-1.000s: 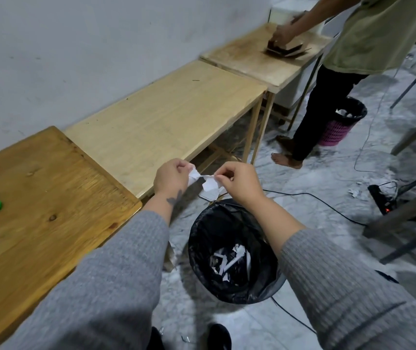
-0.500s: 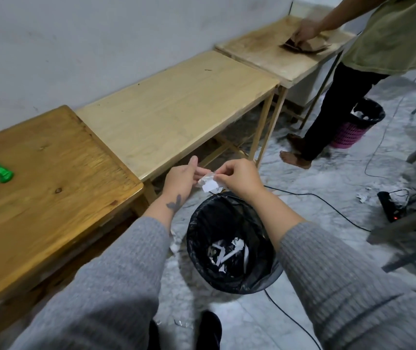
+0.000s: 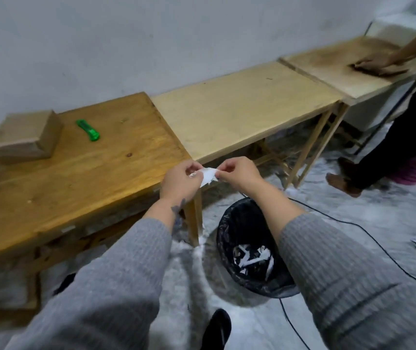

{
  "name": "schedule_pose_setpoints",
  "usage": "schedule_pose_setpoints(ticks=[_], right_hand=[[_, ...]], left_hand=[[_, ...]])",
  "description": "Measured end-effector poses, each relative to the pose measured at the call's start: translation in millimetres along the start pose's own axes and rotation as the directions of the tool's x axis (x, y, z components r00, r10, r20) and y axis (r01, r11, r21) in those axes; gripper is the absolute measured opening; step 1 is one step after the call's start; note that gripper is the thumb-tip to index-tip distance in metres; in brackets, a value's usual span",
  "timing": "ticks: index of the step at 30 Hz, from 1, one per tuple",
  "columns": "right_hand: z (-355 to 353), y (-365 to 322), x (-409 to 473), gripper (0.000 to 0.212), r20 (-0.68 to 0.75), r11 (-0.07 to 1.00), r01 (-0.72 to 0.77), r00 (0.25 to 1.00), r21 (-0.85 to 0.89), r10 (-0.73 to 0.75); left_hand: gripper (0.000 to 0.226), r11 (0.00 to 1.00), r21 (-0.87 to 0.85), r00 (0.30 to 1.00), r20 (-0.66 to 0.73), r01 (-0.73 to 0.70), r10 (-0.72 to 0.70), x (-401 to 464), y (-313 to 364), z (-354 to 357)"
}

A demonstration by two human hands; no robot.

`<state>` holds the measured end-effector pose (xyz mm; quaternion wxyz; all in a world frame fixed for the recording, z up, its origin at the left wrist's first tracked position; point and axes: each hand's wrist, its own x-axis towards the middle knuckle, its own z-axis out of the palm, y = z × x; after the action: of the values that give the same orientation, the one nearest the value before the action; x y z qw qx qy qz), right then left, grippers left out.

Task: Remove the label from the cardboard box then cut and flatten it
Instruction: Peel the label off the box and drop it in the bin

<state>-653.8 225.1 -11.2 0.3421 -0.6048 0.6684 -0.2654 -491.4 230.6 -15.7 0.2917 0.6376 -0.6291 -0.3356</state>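
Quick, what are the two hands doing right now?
Left hand: fingers pinch one end of the torn white label scrap.
Right hand: fingers pinch the other end of the same scrap.

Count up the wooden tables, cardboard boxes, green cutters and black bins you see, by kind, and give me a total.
Wooden tables: 3
Cardboard box: 1
Green cutter: 1
Black bin: 1
Total: 6

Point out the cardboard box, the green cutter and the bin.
cardboard box (image 3: 24, 133): head view, middle of its top face.
green cutter (image 3: 88, 130): head view, middle of its body.
bin (image 3: 223, 238): head view, left wall of its black liner.
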Motion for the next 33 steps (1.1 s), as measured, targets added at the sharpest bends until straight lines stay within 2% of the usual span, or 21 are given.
schedule_pose_setpoints(ticks=[1,4,6,9,12,15,19,21,24,27,29,31,33], right_hand=[[6.5,-3.7,-5.3,0.010,0.005,1.000,0.027,1.000,-0.011,-0.027],[24.3,-12.1,-24.9,0.010,0.024,0.996,0.087,0.996,-0.028,-0.086],[33.9,-14.9,-39.6,0.012,0.042,0.989,0.132,0.991,-0.069,-0.129],[42.9,-17.4,-64.1,0.009,0.089,0.980,0.177,0.982,-0.095,-0.169],[42.1,-18.6,-88.3,0.011,0.173,0.980,0.185,0.970,-0.068,-0.171],[29.3,-18.8,-102.6,0.020,0.230,0.987,0.144,0.965,-0.066,-0.125],[12.3,-10.7,-104.1,0.015,0.224,0.970,0.204,0.959,-0.130,-0.172],[6.5,-2.4,-99.7,0.015,0.159,0.939,0.264,0.959,-0.221,-0.233],[-7.7,16.4,-93.5,0.020,0.042,0.840,0.393,0.912,-0.374,-0.408],[-23.6,45.1,-86.2,0.018,0.088,0.727,0.513,0.839,-0.457,-0.537],[-34.5,76.5,-73.6,0.012,0.105,0.763,0.479,0.868,-0.434,-0.485],[-51.8,116.0,-56.2,0.011,0.053,0.861,0.362,0.928,-0.357,-0.369],[-70.4,152.5,-37.7,0.010,0.042,0.921,0.260,0.965,-0.290,-0.259]], left_hand=[[0.009,0.999,0.041,1.000,0.003,0.003,-0.003,-8.6,-2.8,-5.6],[0.037,0.983,0.180,0.998,0.044,0.029,-0.038,-39.1,-8.3,-19.0],[0.047,0.976,0.201,0.995,0.030,0.084,-0.092,-59.4,-15.9,-22.4],[0.030,0.980,0.156,0.990,-0.092,0.121,-0.108,-85.6,-24.7,-23.1],[0.021,0.962,0.242,0.981,-0.179,0.124,-0.081,-106.4,-22.3,-20.2],[0.022,0.948,0.306,0.987,-0.159,0.083,-0.035,-118.9,-16.0,-13.6],[0.024,0.920,0.386,0.992,-0.128,0.060,-0.011,-117.0,2.3,1.4],[0.022,0.932,0.346,0.988,-0.144,0.108,-0.061,-108.8,13.5,13.3],[0.022,0.954,0.128,0.956,-0.146,0.272,-0.253,-89.5,28.0,44.8],[0.025,0.887,0.067,0.887,-0.106,0.457,-0.449,-65.7,36.9,84.8],[0.030,0.835,-0.028,0.833,-0.056,0.549,-0.550,-45.6,40.6,114.4],[0.041,0.792,-0.048,0.793,-0.015,0.608,-0.610,-28.2,39.8,145.9],[0.041,0.774,-0.143,0.784,0.030,0.617,-0.620,-13.6,35.4,179.3]])
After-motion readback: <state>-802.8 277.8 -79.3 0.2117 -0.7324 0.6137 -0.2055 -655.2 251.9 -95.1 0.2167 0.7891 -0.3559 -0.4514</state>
